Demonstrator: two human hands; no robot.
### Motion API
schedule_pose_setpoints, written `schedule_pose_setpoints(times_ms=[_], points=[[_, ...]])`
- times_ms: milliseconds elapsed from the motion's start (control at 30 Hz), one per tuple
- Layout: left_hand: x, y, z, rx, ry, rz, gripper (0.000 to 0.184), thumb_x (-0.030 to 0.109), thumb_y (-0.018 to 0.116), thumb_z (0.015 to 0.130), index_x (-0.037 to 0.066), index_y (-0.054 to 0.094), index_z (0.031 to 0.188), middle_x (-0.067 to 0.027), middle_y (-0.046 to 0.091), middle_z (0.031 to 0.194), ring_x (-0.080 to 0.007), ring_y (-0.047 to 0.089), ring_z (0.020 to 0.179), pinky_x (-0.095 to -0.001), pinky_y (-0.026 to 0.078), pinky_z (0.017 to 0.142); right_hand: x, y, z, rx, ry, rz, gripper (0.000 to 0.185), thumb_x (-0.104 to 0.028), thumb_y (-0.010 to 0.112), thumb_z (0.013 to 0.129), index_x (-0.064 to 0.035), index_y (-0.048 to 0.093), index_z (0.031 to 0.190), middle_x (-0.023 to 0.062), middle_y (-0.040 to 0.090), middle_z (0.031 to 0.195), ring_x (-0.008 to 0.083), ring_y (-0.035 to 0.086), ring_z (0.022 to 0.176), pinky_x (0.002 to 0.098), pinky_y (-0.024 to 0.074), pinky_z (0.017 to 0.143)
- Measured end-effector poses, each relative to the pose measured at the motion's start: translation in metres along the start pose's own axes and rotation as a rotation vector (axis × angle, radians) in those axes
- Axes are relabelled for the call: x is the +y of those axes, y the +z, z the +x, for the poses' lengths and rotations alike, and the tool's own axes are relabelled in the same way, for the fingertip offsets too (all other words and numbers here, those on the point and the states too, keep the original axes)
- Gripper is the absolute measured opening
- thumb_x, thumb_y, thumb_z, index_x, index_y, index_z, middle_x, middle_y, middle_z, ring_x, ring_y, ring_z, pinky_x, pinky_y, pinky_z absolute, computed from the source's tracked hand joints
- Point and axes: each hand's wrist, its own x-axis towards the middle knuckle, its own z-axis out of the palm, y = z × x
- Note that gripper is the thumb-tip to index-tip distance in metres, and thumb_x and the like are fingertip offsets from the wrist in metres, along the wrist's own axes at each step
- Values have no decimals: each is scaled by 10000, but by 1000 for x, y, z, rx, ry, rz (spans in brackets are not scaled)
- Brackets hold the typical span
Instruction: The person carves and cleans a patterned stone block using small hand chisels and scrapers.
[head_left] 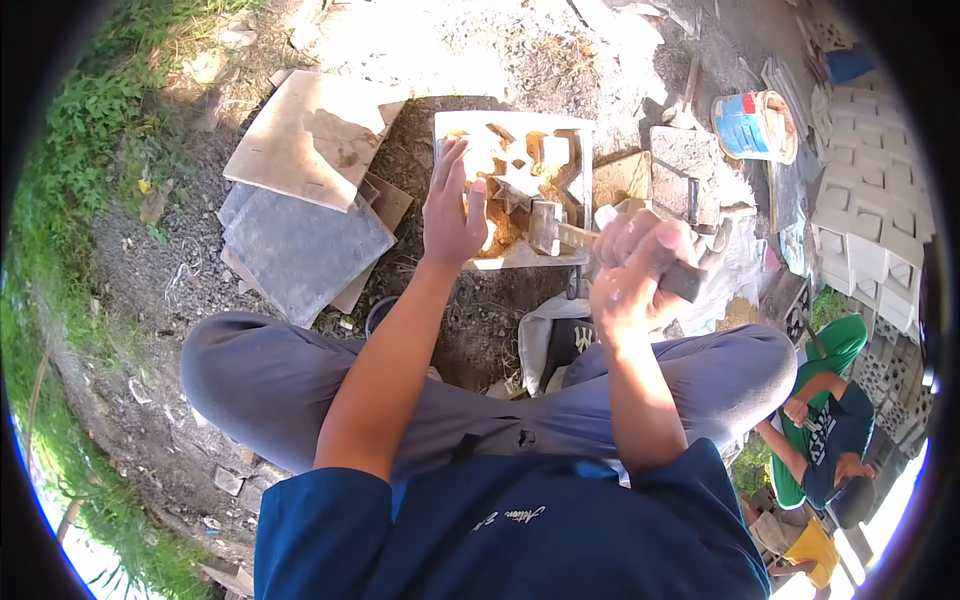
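The pale block (518, 182) with shaped openings lies in the middle, just beyond the person's bent legs (490, 415). At its left edge the left hand (456, 220) has its fingers released and extended; whether they press on it I cannot tell. The right hand (640, 262) has its fingers clenched around a hammer (546, 228), its head over the block's near right part. Flat slabs (310, 250) lie left, a blue bucket (738, 128) stands far right, and 1 co-worker (825, 425) sits near right.
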Motion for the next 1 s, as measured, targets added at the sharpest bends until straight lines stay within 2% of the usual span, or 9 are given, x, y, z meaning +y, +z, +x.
schedule_pose_setpoints(times_ms=[333,467,533,567,667,733,867,933,1000], points=[[-1,-1,-5,-20,5,7,451,157,489,985,-99,454,1355,-267,498,1393,-445,420,1366,-471,382,1117,15,-1,-4,37,138,100,374,-180,487,1049,-83,385,703,-13,385,575,73,291,468,267,227,413],[-5,-1,4,-2,12,14,440,146,489,987,-101,454,1349,-270,500,1392,-443,426,1362,-469,382,1114,3,-1,0,-37,-50,100,392,-184,486,1052,-79,372,691,-8,373,565,76,310,462,256,235,415],[-4,-1,-2,-18,41,24,449,144,489,985,-101,450,1359,-268,494,1400,-441,424,1364,-468,382,1114,12,2,1,8,139,62,391,-203,501,1048,-78,394,693,-12,371,559,77,313,462,258,239,412],[-3,0,0,-7,25,4,450,150,480,983,-103,452,1355,-264,496,1399,-441,425,1364,-468,383,1112,6,0,5,-27,83,-160,372,-180,505,1046,-78,414,699,-18,366,559,75,295,462,263,245,420],[1,-2,1,-15,-25,-10,448,159,476,981,-106,463,1342,-261,499,1397,-442,424,1364,-470,385,1111,11,1,-2,-19,-98,16,424,-252,449,1077,-94,387,688,-23,359,546,72,294,456,274,242,393],[8,-1,-11,-15,-47,-15,440,159,477,980,-105,472,1332,-261,499,1398,-439,424,1366,-470,380,1115,9,4,4,-64,96,-115,415,-246,456,1074,-106,387,690,-33,342,545,64,285,458,265,226,395],[3,-1,-8,-5,-37,-33,401,167,478,985,-81,507,1298,-257,506,1396,-430,423,1370,-469,369,1124,22,-8,-8,89,112,177,401,-167,468,1055,-97,364,673,-10,368,562,84,338,463,266,260,419],[-3,0,-3,-3,-8,-14,403,207,437,1029,-74,511,1309,-253,521,1392,-436,422,1373,-488,340,1140,12,-4,14,-43,57,-251,427,-195,466,1066,-105,361,663,-22,354,538,74,312,443,274,244,404],[-1,3,-1,-3,22,-20,399,217,442,1027,-53,522,1310,-248,522,1396,-429,423,1375,-486,346,1136,-2,-7,30,111,89,-46,437,-200,456,1071,-122,361,652,-35,338,517,66,298,435,283,235,398]])
